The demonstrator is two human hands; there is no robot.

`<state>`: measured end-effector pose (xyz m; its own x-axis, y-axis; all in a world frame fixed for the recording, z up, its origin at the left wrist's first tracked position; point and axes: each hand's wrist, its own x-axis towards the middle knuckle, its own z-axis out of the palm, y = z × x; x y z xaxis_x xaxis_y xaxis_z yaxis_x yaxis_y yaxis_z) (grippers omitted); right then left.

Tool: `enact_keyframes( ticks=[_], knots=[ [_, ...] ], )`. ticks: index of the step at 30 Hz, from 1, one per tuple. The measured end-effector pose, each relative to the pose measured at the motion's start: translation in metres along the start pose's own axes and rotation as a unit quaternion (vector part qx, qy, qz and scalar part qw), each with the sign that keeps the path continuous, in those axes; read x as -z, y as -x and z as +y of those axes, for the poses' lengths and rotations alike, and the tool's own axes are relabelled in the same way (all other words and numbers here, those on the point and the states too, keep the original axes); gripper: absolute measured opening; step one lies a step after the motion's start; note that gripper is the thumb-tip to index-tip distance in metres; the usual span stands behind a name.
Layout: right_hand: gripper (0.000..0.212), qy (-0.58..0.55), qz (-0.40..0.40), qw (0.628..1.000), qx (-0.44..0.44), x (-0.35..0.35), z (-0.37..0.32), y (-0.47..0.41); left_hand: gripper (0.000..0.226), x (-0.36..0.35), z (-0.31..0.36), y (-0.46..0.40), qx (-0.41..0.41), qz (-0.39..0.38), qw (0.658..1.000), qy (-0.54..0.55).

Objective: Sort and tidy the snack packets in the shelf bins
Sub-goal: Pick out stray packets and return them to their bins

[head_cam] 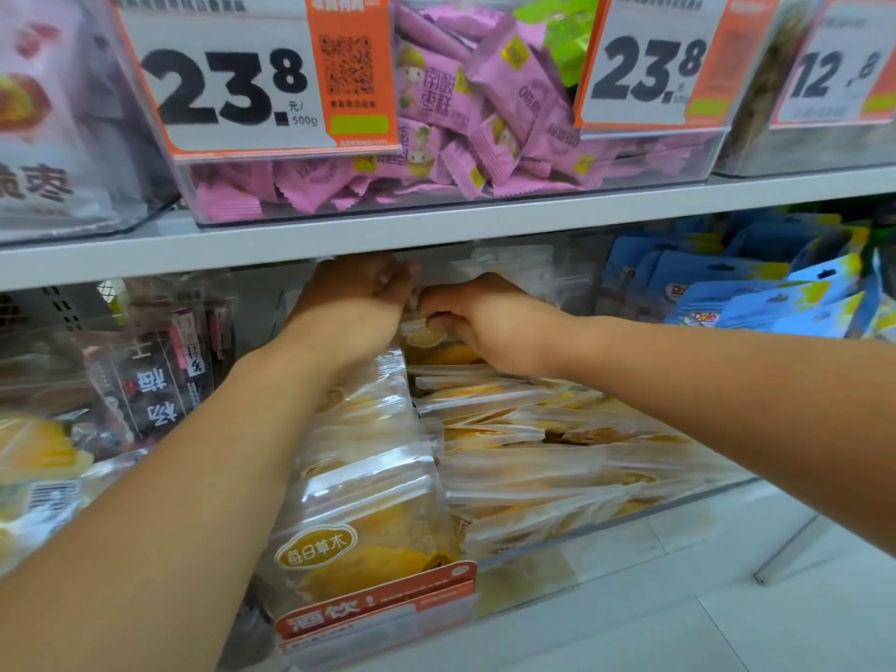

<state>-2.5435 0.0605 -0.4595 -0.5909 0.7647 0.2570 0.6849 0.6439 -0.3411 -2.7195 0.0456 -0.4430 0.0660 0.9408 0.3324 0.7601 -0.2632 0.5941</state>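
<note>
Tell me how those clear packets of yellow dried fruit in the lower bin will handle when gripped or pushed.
The clear packets look glossy, so probably slippery against each other. They stand thin and on edge, so likely to flop or fan over when pushed. The right hand pinches one by its top edge, suggesting it's light.

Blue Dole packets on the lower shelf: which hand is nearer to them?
Right. The right hand grips a clear packet just left of the blue Dole packets; the left hand is farther left.
</note>
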Motion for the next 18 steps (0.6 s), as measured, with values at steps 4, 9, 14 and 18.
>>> enact_keyframes(
  ticks=[4,9,14,18],
  knots=[
    [0.021,-0.066,-0.015,0.997,-0.046,-0.007,0.004,0.002,0.024,0.001,0.005,0.005,-0.022,-0.136,0.989,-0.053],
    [0.038,0.122,-0.009,0.992,-0.028,0.031,-0.014,0.025,0.013,-0.003,0.000,0.003,-0.013,-0.099,0.987,-0.127],
    [0.038,0.195,-0.137,0.971,-0.035,0.041,-0.018,0.031,0.014,-0.005,-0.001,0.000,0.020,-0.049,0.992,-0.115],
    [0.042,0.193,-0.210,0.957,-0.048,0.037,-0.011,0.013,0.021,-0.006,-0.003,0.002,-0.005,-0.049,0.993,-0.104]
  ],
)
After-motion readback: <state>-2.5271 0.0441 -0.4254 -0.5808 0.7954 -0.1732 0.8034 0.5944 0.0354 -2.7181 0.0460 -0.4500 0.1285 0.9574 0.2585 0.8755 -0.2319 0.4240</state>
